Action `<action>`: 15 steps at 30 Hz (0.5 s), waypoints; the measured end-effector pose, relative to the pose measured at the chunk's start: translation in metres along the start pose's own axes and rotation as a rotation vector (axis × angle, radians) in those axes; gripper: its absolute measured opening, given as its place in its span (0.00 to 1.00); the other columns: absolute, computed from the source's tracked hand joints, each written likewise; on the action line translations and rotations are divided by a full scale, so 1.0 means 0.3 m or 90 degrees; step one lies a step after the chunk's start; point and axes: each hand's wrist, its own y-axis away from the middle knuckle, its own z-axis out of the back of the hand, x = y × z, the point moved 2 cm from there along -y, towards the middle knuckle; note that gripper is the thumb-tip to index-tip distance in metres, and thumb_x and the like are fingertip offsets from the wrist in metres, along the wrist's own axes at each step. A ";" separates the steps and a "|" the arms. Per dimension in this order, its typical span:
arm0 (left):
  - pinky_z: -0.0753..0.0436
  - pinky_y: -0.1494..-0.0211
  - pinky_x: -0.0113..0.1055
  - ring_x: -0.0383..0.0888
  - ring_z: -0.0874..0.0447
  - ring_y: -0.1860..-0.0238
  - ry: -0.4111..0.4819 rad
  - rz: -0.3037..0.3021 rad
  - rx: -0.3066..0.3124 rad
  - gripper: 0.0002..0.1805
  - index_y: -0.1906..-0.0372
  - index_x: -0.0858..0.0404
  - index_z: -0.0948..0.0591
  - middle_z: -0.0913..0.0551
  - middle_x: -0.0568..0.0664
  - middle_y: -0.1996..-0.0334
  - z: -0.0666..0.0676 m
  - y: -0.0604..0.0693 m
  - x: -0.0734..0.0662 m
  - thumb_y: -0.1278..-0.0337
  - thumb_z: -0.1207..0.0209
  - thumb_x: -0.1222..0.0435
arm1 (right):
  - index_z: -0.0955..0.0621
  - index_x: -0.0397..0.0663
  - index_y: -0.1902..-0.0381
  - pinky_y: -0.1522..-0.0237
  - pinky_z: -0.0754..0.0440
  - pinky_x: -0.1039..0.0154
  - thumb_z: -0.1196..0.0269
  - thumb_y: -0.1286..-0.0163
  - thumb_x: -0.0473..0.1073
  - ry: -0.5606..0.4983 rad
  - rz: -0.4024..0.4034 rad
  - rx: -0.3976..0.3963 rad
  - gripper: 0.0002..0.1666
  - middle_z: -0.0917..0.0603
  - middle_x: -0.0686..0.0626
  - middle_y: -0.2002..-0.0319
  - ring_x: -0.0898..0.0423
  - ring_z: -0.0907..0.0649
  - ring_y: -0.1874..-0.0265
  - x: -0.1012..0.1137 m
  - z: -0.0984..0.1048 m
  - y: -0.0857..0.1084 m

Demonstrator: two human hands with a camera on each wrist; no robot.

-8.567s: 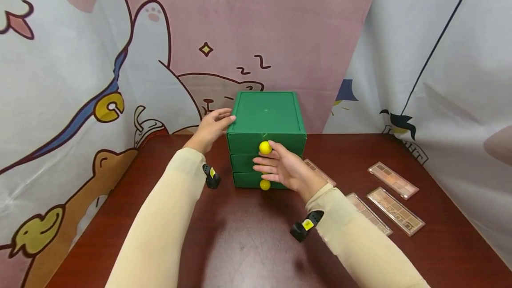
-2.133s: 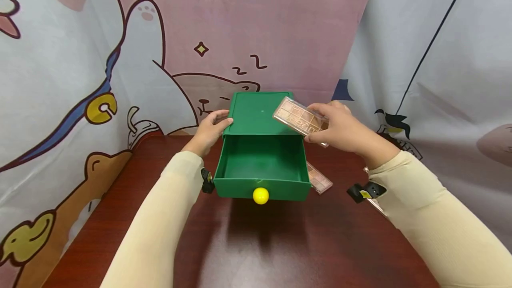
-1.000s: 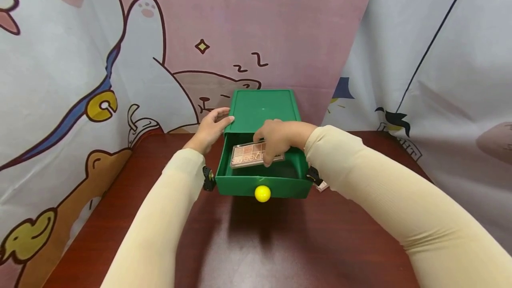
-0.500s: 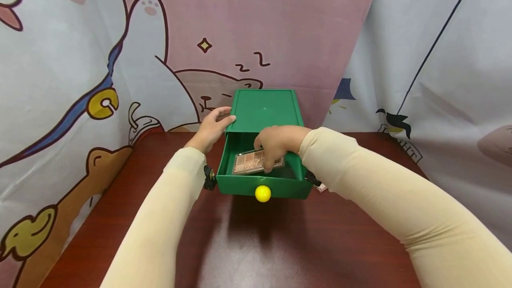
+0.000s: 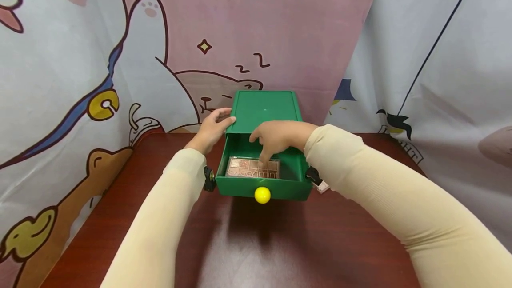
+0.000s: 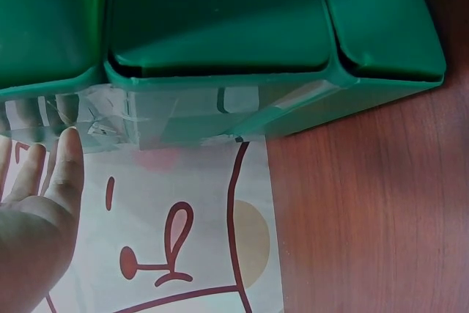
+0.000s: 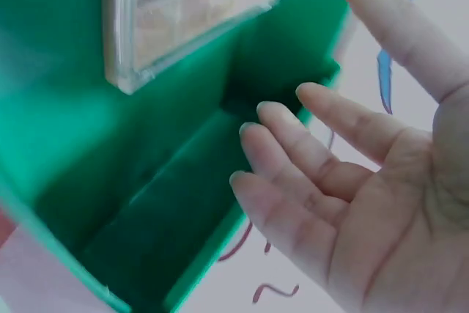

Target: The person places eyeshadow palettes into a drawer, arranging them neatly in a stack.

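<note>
A green drawer box (image 5: 265, 111) has its top drawer (image 5: 262, 186) pulled out, with a yellow ball knob (image 5: 262, 195) on the front. Inside the drawer, near its front wall, lies a palette (image 5: 253, 169) in a clear case. My right hand (image 5: 282, 137) is above it with fingers spread and nothing held; in the right wrist view the fingers (image 7: 293, 174) stand apart from the palette (image 7: 190, 12). My left hand (image 5: 212, 129) rests its fingertips on the box's left side, which the left wrist view shows as fingers (image 6: 66, 166) against the green wall.
On the brown table (image 5: 344, 239), another palette (image 5: 322, 186) pokes out beside the drawer, mostly hidden by my right wrist. My right sleeve (image 5: 384, 190) covers the table's right part. A patterned cloth (image 5: 312, 34) hangs behind the box.
My right hand brought a palette from the right into the drawer and has let it go, rising slightly off it. The top drawer, shut in the earliest frame, is pulled out. My left hand stays put.
</note>
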 end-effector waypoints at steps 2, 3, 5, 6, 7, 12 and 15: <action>0.33 0.31 0.49 0.50 0.37 0.31 0.002 -0.002 0.001 0.29 0.28 0.54 0.36 0.36 0.50 0.30 -0.001 0.001 -0.004 0.30 0.46 0.55 | 0.35 0.47 0.28 0.36 0.30 0.50 0.31 0.38 0.48 -0.045 0.011 -0.016 0.43 0.28 0.40 0.35 0.45 0.29 0.35 -0.025 0.018 0.017; 0.34 0.31 0.49 0.50 0.37 0.31 0.002 -0.002 0.001 0.29 0.28 0.54 0.36 0.37 0.50 0.30 -0.001 0.000 -0.004 0.30 0.47 0.55 | 0.35 0.47 0.28 0.37 0.29 0.49 0.31 0.38 0.48 -0.070 0.019 -0.030 0.43 0.28 0.39 0.36 0.45 0.29 0.36 -0.041 0.026 0.026; 0.33 0.31 0.48 0.49 0.36 0.31 -0.004 -0.002 -0.002 0.28 0.28 0.54 0.36 0.36 0.50 0.30 -0.002 0.002 -0.005 0.30 0.47 0.55 | 0.34 0.47 0.28 0.38 0.28 0.49 0.31 0.37 0.48 -0.134 0.034 -0.063 0.42 0.28 0.39 0.36 0.44 0.28 0.37 -0.075 0.037 0.047; 0.33 0.31 0.48 0.49 0.36 0.31 -0.008 -0.002 -0.003 0.28 0.29 0.54 0.36 0.36 0.50 0.30 -0.002 0.002 -0.004 0.30 0.46 0.55 | 0.34 0.47 0.29 0.39 0.27 0.48 0.32 0.37 0.47 -0.166 0.041 -0.086 0.41 0.27 0.40 0.37 0.44 0.28 0.37 -0.098 0.040 0.055; 0.33 0.31 0.47 0.49 0.36 0.32 -0.010 -0.002 -0.004 0.28 0.29 0.54 0.35 0.36 0.50 0.30 -0.002 0.002 -0.004 0.30 0.46 0.55 | 0.34 0.48 0.29 0.39 0.27 0.48 0.32 0.37 0.48 -0.201 0.047 -0.111 0.41 0.27 0.40 0.37 0.45 0.28 0.38 -0.123 0.040 0.062; 0.31 0.33 0.47 0.49 0.34 0.33 -0.017 -0.009 -0.011 0.28 0.30 0.56 0.34 0.34 0.51 0.32 -0.003 -0.002 0.004 0.31 0.46 0.55 | 0.34 0.51 0.28 0.39 0.28 0.46 0.34 0.34 0.49 -0.358 0.069 -0.244 0.38 0.28 0.42 0.36 0.46 0.29 0.37 -0.259 0.022 0.091; 0.31 0.33 0.47 0.50 0.34 0.33 -0.022 -0.015 -0.016 0.28 0.30 0.56 0.33 0.33 0.51 0.32 -0.004 -0.006 0.007 0.31 0.46 0.55 | 0.36 0.49 0.28 0.38 0.29 0.45 0.37 0.31 0.49 -0.453 0.076 -0.300 0.37 0.30 0.40 0.34 0.45 0.30 0.36 -0.336 -0.007 0.099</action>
